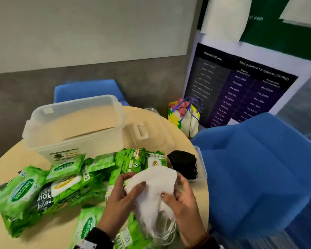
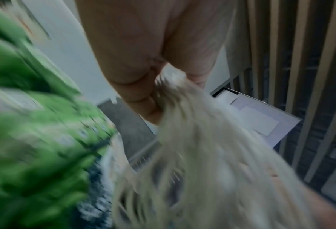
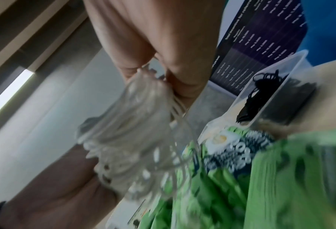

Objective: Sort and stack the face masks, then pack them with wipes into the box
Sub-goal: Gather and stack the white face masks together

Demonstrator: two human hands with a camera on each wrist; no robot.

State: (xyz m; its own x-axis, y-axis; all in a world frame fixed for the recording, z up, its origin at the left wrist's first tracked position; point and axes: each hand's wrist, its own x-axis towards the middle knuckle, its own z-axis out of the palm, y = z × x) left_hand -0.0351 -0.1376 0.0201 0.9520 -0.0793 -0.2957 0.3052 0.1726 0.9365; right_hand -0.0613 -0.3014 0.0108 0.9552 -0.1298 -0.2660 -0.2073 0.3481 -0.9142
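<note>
Fingers of both hands pinch the white masks together, squaring the stack.
Next it belongs beside the black masks at the tabletop's right edge.

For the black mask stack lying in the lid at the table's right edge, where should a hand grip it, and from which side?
Probably grip the black masks across the folded body, coming from above with the right hand, fingers on either flat face. Their ear loops trail loose toward the lid rim, so pinching there would likely lift only some, and the low rim blocks a side approach.
</note>
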